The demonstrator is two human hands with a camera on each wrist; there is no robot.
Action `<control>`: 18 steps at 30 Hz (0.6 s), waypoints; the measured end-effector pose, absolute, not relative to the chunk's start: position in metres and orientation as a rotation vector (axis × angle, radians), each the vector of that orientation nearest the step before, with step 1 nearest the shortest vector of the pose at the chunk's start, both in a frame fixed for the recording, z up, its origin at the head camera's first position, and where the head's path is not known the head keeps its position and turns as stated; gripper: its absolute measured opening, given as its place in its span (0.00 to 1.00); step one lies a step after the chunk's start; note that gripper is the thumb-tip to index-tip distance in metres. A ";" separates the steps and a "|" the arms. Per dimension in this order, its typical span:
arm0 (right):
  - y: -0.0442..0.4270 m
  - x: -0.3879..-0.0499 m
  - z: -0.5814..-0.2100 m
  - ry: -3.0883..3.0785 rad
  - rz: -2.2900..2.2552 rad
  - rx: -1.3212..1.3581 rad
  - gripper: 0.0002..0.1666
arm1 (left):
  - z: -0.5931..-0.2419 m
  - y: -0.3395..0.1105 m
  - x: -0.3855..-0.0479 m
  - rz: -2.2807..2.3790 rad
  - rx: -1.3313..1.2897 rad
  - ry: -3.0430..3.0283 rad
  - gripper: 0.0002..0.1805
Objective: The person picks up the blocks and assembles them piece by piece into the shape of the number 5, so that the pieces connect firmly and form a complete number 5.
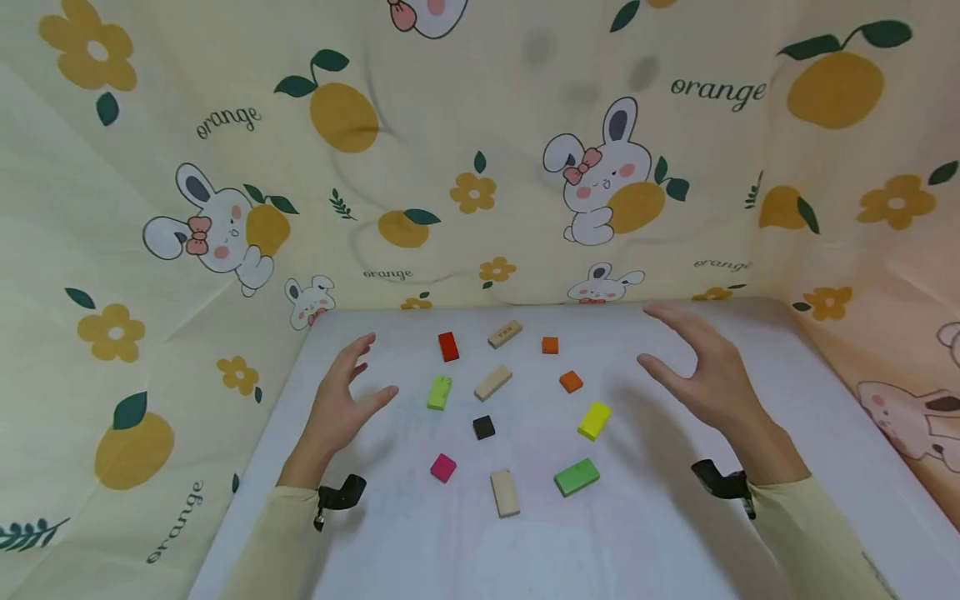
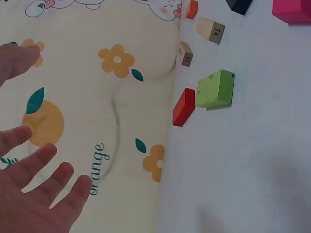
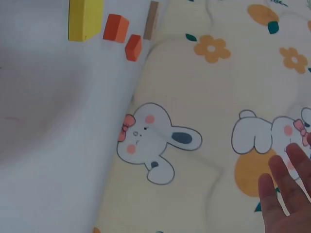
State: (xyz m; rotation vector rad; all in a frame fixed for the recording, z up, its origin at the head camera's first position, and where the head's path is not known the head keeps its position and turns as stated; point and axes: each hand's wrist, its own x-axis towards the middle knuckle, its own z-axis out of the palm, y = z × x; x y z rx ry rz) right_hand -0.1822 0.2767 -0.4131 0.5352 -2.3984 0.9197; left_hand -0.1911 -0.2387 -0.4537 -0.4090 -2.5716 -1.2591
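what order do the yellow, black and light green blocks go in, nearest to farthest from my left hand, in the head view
1. Light green block: just to the right of your left hand.
2. Black block: further right, near the middle of the scattered blocks.
3. Yellow block: farthest, the rightmost of the three.

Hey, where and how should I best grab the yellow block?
Probably pinch the yellow block across the middle of its long sides, coming from above and the right with the right hand: it's longer than wide, slightly slanted, and no other block sits to its right.
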 end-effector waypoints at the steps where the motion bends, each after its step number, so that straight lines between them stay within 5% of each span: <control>1: 0.275 -0.184 -0.414 -2.407 0.943 0.535 0.43 | -0.455 -0.238 -0.192 -1.293 -0.406 -2.568 0.48; 18: 0.257 -0.221 -0.423 -2.565 1.056 0.578 0.35 | -0.469 -0.235 -0.210 -1.523 -0.380 -2.527 0.45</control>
